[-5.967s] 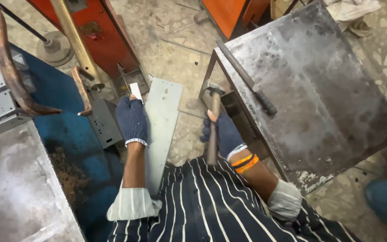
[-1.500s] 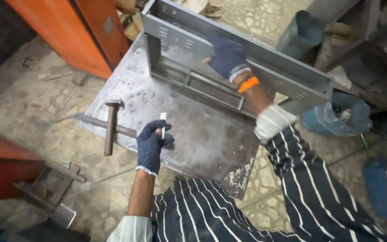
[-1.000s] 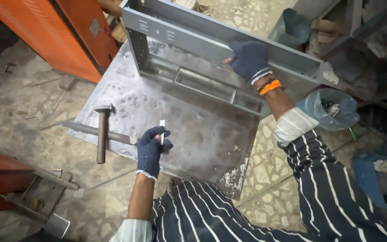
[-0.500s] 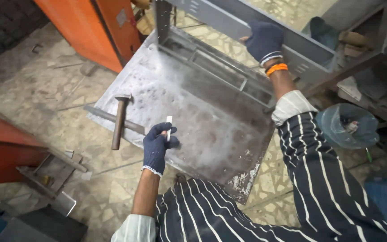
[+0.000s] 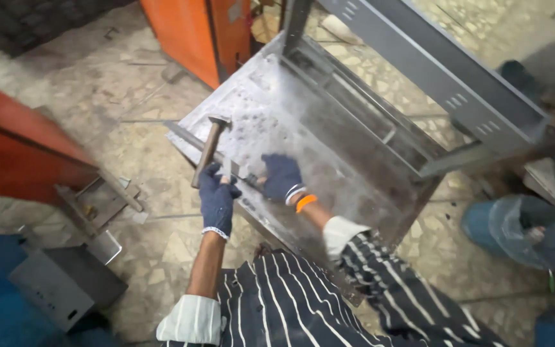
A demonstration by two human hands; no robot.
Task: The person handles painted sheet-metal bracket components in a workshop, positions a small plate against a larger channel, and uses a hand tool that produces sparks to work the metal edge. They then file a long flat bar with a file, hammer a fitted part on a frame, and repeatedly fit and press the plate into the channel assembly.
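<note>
While the wooden-handled steel hammer [image 5: 209, 149] lies untouched on the scuffed grey metal tabletop [image 5: 329, 154], both gloved hands' fingers, left hand [image 5: 216, 198] and right hand [image 5: 281, 177], pinch a thin steel bar [image 5: 242, 178] at its near edge.

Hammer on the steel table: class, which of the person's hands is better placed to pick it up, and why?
Probably the left. The left hand sits right at the lower end of the hammer handle, while the right hand rests further along the metal table, on a flat bar.
</note>
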